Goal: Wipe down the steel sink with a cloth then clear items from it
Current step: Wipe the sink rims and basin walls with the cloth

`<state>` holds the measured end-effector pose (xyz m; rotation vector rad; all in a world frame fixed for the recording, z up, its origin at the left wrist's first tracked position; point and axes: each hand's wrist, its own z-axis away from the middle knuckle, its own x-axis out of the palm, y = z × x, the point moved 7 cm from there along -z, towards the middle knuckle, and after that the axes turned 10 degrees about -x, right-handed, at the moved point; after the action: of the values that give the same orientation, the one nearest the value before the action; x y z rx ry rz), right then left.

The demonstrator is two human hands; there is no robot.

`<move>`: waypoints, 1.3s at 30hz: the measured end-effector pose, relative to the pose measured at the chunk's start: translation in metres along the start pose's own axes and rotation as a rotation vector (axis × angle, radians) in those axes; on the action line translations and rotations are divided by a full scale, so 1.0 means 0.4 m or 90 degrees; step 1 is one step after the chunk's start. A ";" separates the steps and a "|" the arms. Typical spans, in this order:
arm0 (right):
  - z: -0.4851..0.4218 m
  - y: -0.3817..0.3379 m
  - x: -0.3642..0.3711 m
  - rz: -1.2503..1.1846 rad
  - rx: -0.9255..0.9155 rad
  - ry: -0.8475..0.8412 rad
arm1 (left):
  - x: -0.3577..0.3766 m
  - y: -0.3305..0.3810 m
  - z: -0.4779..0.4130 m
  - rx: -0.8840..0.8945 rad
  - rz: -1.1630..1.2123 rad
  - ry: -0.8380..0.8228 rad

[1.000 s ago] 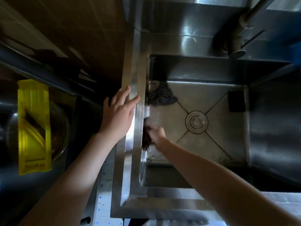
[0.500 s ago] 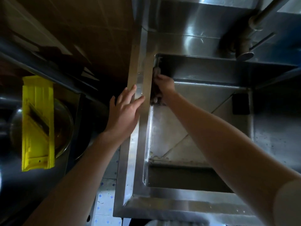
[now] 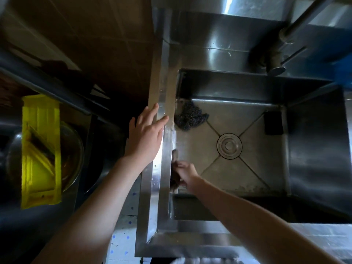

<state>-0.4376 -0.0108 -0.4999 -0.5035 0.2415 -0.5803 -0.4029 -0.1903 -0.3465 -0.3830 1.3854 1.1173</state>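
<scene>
The steel sink (image 3: 247, 174) fills the right half of the head view, with a round drain (image 3: 229, 146) in its floor. My right hand (image 3: 185, 173) is down inside the basin, shut on a dark cloth (image 3: 174, 180) pressed against the near part of the left wall. My left hand (image 3: 146, 136) lies flat and open on the sink's left rim (image 3: 162, 103), fingers spread. A dark steel-wool scourer (image 3: 190, 116) lies in the far left corner of the basin. A black rectangular sponge (image 3: 273, 123) sits by the right wall.
A faucet (image 3: 276, 61) hangs over the sink's back edge, with something blue (image 3: 342, 73) at the far right. To the left, a yellow plastic tray (image 3: 40, 149) rests across a glass bowl (image 3: 74, 155) on a dark counter. Patterned floor tiles (image 3: 123, 239) show below.
My right hand with the cloth has swept back down the left wall from the far corner to the near part, uncovering the scourer and the drain. My left hand has stayed on the rim.
</scene>
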 end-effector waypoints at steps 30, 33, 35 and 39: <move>-0.111 -0.339 -0.361 -0.404 -0.189 0.264 | 0.044 0.183 -0.137 0.083 -0.077 0.009; -0.142 -0.374 -0.440 -0.443 -0.186 0.309 | 0.067 0.222 -0.198 0.098 -0.108 -0.007; -0.162 -0.404 -0.488 -0.477 -0.194 0.335 | 0.081 0.246 -0.237 0.110 -0.125 -0.014; -0.189 -0.456 -0.566 -0.526 -0.218 0.402 | 0.087 0.274 -0.310 0.120 -0.155 -0.006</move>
<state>-0.7328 -0.0407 -0.4522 -0.7429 0.7570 -1.5232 -0.5681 -0.2220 -0.3638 -0.3968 1.3813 0.7813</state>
